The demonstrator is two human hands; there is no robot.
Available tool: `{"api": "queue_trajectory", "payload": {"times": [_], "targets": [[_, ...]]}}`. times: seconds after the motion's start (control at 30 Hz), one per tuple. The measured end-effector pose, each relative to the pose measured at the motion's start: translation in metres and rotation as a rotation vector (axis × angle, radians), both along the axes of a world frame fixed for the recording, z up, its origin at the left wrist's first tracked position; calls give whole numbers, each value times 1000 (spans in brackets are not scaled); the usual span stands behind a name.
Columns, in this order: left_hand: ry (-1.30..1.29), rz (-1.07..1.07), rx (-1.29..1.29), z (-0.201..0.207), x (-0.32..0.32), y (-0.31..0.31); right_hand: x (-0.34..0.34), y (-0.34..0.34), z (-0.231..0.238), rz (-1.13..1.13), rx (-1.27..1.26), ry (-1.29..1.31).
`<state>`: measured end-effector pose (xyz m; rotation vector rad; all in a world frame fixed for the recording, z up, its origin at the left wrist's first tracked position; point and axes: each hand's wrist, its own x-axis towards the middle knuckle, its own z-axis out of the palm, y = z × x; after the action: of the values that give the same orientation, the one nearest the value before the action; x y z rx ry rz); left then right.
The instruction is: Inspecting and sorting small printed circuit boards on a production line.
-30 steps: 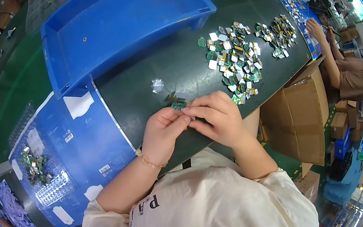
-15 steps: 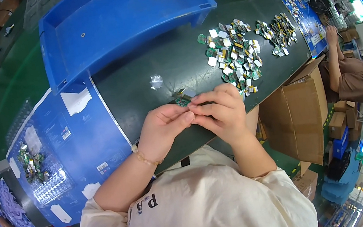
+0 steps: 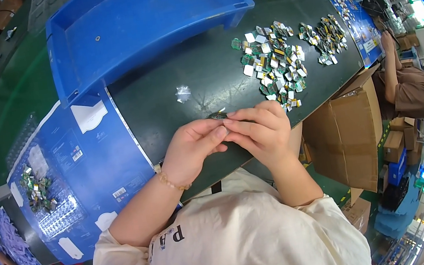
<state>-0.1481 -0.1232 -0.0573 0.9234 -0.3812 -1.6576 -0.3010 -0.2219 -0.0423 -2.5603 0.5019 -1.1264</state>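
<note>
Centrally, at the far side of the dark green tabletop (image 3: 166, 120), stands a large open blue plastic bin (image 3: 154, 42) with one tiny ring-shaped piece on its floor. To the left, on a blue printed sheet (image 3: 104, 165), a clear moulded plastic tray (image 3: 61, 221) bears a small heap of green, silver and white parts (image 3: 39, 191). At the right, just off the table's near edge, is a brown cardboard box (image 3: 342, 140).

Near the middle, the left hand (image 3: 192, 143) has its thumb and forefinger closed on a small dark green flat part (image 3: 217, 115), raised in front of the person's chest. The right hand (image 3: 261, 130) meets it there, fingers bent and tips drawn together against the left fingertips; whether they pinch the part too cannot be told.

Farther right lie a broad pile of green and silver-white parts (image 3: 274, 65) and, beyond it, a smaller pile of similar pieces (image 3: 330, 41).

Fingers cover most of the held part, so its shape is hard to make out. The box's inside is hidden, and the bin's far edge is cut off.
</note>
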Motion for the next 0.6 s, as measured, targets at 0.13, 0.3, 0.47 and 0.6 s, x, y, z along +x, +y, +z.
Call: {"api": "queue_trajectory", "payload": {"times": [0.13,0.3,0.47,0.6], "targets": [[53,-15,0,0,1,1,0,1,1,-10,-20,-18],[-16,-27,-44,0,-2,1,-3,-5,3,91,147,-54],[-208,-29,-85,-3,-2,1,0,-6,8,30,155,-7],[-285,-45,-119,-4,-2,1,1,-4,9,22,160,3]]}}
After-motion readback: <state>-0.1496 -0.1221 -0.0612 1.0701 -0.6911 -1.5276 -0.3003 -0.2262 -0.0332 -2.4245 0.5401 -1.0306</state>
